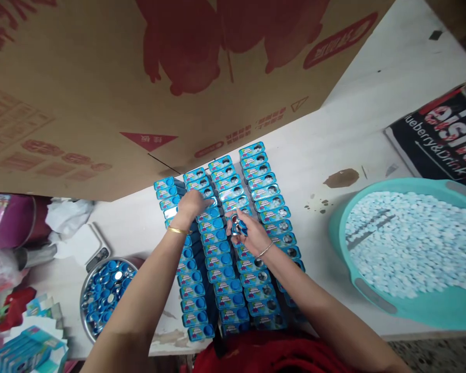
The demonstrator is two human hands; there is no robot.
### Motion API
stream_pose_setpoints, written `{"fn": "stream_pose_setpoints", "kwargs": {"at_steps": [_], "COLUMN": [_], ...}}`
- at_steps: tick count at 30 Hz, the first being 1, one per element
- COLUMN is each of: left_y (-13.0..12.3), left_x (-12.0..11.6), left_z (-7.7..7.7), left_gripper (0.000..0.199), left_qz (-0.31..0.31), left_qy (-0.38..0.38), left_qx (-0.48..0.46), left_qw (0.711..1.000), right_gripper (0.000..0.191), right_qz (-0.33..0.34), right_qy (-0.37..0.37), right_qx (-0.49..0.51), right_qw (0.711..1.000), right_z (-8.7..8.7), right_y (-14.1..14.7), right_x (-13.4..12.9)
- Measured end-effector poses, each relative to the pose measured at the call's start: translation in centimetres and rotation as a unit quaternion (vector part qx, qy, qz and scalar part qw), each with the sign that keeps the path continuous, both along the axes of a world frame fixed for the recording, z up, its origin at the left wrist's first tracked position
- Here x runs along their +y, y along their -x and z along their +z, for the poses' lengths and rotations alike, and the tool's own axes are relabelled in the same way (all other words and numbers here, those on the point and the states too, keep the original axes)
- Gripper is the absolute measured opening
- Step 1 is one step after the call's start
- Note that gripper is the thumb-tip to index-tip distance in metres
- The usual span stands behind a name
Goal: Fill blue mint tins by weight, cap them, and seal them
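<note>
Several columns of small blue rectangular tins (217, 272) stand upright on a white table. Many tins in the two left columns have a round blue lid at one end of the top. In the two right columns, many tops show a round opening with pale contents. My left hand (193, 206) is over the second column, fingers curled down at a tin's top; what they pinch, if anything, is hidden. My right hand (254, 237) is half closed above the third column, holding several round blue metal lids (238, 227) in the palm and fingers.
A steel bowl (83, 290) of blue lids stands left, by a white scale (87, 241). To the right is a turquoise tub (339, 248) of pale wrapped pieces, with a black box (435, 134) behind. A large cardboard box (202, 111) rises behind the tins.
</note>
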State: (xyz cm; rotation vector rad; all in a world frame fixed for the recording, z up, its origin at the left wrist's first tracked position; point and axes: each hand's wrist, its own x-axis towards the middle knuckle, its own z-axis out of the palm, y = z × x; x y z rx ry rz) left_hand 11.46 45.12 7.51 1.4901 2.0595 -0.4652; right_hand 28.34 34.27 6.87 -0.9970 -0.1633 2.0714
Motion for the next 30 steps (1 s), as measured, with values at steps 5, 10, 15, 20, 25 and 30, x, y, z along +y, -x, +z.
{"fn": "stream_pose_setpoints", "kwargs": {"at_steps": [5,10,15,20,25,30], "left_y": [-0.8,-1.9,-1.7,0.8,2.2,1.8], "left_x": [-1.8,-6.4,-6.8,-2.9,-1.1,-0.2], "left_z": [1.8,3.5,3.0,1.5,0.7,0.4], "left_gripper": [0.027,0.025,0.008,0.008,0.016,0.034], "left_qz": [-0.039,-0.136,-0.082,-0.13,-0.203,-0.131], "left_qy": [-0.047,-0.142,-0.223,-0.261,-0.224,-0.235], "left_qx": [0.005,-0.328,-0.319,-0.111,-0.099,-0.03], "left_qw": [0.998,0.924,0.917,0.95,0.948,0.963], "right_gripper": [0.042,0.042,0.042,0.04,0.033,0.038], "right_qz": [0.011,-0.004,-0.014,-0.003,-0.012,0.005], "right_qy": [0.022,0.031,0.038,0.071,0.039,0.005], "right_qx": [0.011,-0.002,-0.014,-0.074,-0.053,-0.054], "right_qw": [1.0,0.999,0.999,0.995,0.998,0.999], "right_z": [0.3,0.3,0.5,0.5,0.1,0.3], "right_y": [0.2,0.7,1.9,1.8,1.2,1.4], "right_x": [0.1,0.4,1.2,1.4,0.8,0.8]}}
